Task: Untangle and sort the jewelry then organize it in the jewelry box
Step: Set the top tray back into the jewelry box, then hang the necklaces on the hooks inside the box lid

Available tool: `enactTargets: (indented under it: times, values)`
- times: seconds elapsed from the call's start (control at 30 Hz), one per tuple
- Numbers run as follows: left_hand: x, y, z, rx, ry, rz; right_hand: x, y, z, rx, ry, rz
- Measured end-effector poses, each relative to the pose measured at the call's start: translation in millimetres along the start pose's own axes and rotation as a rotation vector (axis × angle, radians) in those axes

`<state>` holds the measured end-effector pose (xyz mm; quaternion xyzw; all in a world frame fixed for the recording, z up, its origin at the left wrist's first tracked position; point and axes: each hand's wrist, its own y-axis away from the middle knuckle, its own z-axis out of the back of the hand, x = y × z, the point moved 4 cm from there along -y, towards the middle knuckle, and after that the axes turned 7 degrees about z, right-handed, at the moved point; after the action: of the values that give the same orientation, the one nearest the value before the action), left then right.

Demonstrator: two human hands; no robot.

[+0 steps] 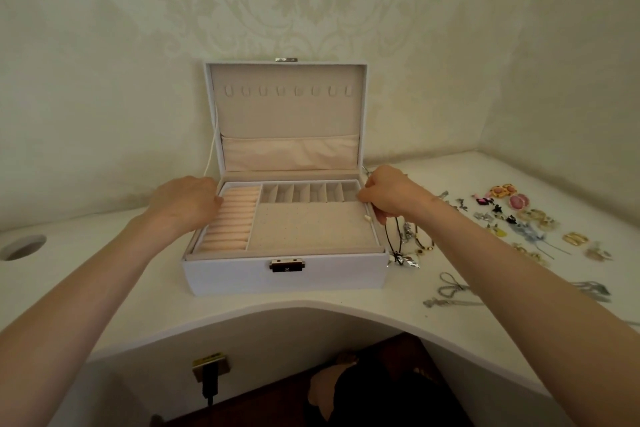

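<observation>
One white jewelry box (242, 276) stands mid-worktop (104, 263), its long axis running left to right, its metal latch (287, 264) facing the person and its lid (287, 107) raised upright at the far side. The lining is beige. The lid has a row of small hooks and a gathered pocket. The top tray (311, 229) has peach ring rolls at the left, six small cells along the back and a flat dotted pad in front. The left grip (187, 199) curls on the tray's left rim, and the right grip (389, 194) pinches its right rim. Loose jewelry (528, 230) lies scattered on the worktop to the right, with a black cord necklace (393, 239) just beside the box's right wall.
</observation>
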<state>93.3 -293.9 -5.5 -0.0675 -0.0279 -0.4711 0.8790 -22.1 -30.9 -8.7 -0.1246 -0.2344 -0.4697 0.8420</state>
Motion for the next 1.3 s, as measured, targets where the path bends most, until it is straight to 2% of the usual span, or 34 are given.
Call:
enactTargets:
  times: [0.23, 0.33, 0.4, 0.47, 0.57, 0.67, 0.77, 1.0, 1.17, 1.3]
  values:
    - [2.4, 9.0, 1.3, 0.008, 0.077, 0.000, 3.3, -2.7, 3.5, -0.014, 0.023, 0.047]
    - [-3.1, 14.3, 8.0, 0.014, -0.021, -0.004, -1.2, 1.3, 4.6, 0.009, -0.131, 0.033]
    - [-11.8, 20.7, 17.5, -0.070, -0.130, -0.010, -8.1, 6.9, 10.6, 0.036, -0.209, 0.009]
    - [-23.4, 27.8, 28.5, -0.204, -0.150, -0.019, -15.8, 15.7, 21.7, 0.102, -0.120, 0.010]
    - [-48.5, 37.6, 43.2, -0.371, -0.013, -0.109, -25.5, 36.0, 31.7, 0.340, 0.173, 0.050]
    - [-78.3, 44.8, 51.0, -0.370, 0.190, -0.251, -30.9, 50.1, 25.5, 0.458, 0.306, 0.055]
    - [-105.9, 52.0, 53.0, -0.332, 0.319, -0.394, -32.5, 53.6, 13.0, 0.433, 0.332, 0.092]
    - [-147.3, 55.8, 53.2, -0.205, 0.505, -0.651, -41.0, 54.2, 6.8, 0.370, 0.225, 0.141]
    - [-165.4, 51.8, 50.8, -0.130, 0.555, -0.714, -44.8, 49.3, 25.2, 0.239, 0.149, 0.158]
    - [-179.7, 49.5, 51.8, -0.034, 0.673, -0.743, -43.0, 44.8, 49.9, 0.089, -0.073, 0.156]
